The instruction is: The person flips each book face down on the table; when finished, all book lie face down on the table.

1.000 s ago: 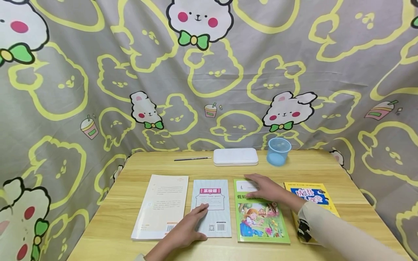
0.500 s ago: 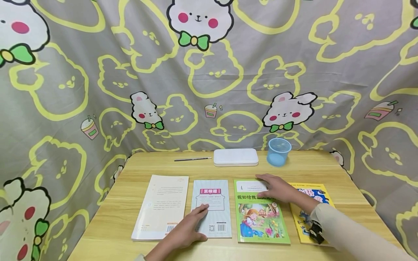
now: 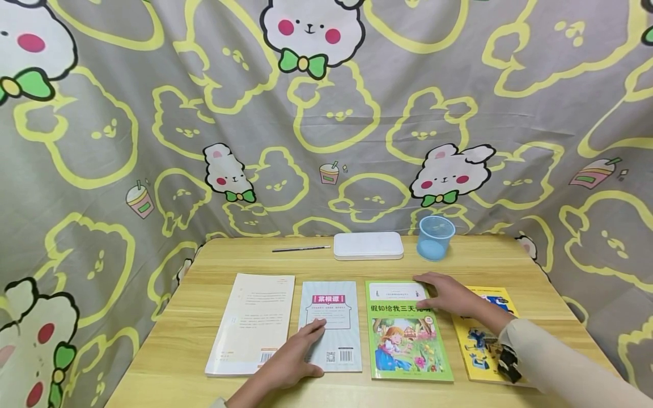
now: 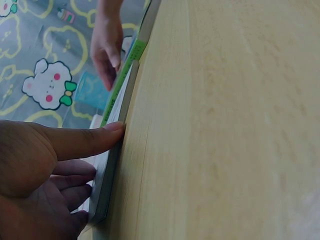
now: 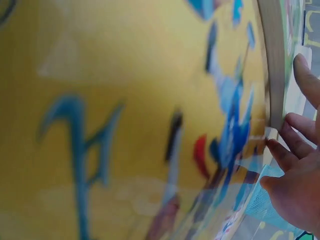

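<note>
- Four books lie in a row on the table (image 3: pixel 510 266): a cream book (image 3: pixel 252 320) at the left, then a pale blue book (image 3: pixel 331 317), a green picture book (image 3: pixel 405 345) and a yellow book (image 3: pixel 479 345) at the right.
- Left hand (image 3: pixel 293 357) rests flat on the lower left part of the pale blue book, its grip slack, fingers straight and clamped on nothing; the index finger points up along the cover.
- From the left wrist view, the thumb (image 4: pixel 85 140) lies along the near edge of that book, touching the table top.
- Right hand (image 3: pixel 449 294) lies on the upper right corner of the green picture book, fingers stretched out and spread, holding nothing; the palm side reaches over the gap toward the yellow book.
- From the right wrist view, the fingertips (image 5: pixel 287 155) sit at the edge where the yellow cover ends; the cover itself is blurred.
- Behind the books, near the table's far edge, stand a white case (image 3: pixel 368 245), a blue cup (image 3: pixel 435 237) just to its right and a thin pen (image 3: pixel 301 248) to its left.
- Grey cloth (image 3: pixel 153 141) printed with rabbits hangs around the table.
</note>
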The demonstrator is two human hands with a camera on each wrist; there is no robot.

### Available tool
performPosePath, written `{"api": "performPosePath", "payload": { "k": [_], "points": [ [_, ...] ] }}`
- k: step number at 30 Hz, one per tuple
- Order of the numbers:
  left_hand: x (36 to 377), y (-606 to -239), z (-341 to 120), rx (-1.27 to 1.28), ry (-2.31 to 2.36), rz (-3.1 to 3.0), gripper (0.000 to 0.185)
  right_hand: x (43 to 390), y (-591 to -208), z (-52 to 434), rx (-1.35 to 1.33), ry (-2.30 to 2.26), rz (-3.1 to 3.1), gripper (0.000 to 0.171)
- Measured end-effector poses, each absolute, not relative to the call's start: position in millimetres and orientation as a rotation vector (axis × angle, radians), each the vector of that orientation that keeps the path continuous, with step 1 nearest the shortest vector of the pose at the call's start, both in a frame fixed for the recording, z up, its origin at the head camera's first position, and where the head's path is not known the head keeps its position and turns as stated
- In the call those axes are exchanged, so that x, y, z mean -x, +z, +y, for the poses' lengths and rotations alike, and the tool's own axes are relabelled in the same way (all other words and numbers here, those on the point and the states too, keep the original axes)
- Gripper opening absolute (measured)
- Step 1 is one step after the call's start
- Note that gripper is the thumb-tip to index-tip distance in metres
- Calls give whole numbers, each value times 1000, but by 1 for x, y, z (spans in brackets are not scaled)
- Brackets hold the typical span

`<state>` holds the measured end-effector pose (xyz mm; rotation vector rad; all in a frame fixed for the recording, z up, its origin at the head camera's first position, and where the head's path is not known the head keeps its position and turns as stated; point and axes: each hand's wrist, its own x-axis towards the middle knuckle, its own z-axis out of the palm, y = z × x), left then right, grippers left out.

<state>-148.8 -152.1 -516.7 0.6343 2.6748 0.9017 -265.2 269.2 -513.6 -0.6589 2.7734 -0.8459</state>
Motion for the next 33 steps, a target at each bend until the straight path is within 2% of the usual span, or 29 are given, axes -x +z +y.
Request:
{"api": "performPosePath", "payload": {
  "k": [20,28,33],
  "points": [
    [146,-510,-146,-643,800,2743,89,267,-527,282,686,-953,2744,83],
    [148,-508,-132,-617,717,2905,75,268,-529,285,674,-990,2724,81],
    [148,-507,-122,-611,670,2959,73,269,-530,285,672,-997,2719,81]
  ]
}}
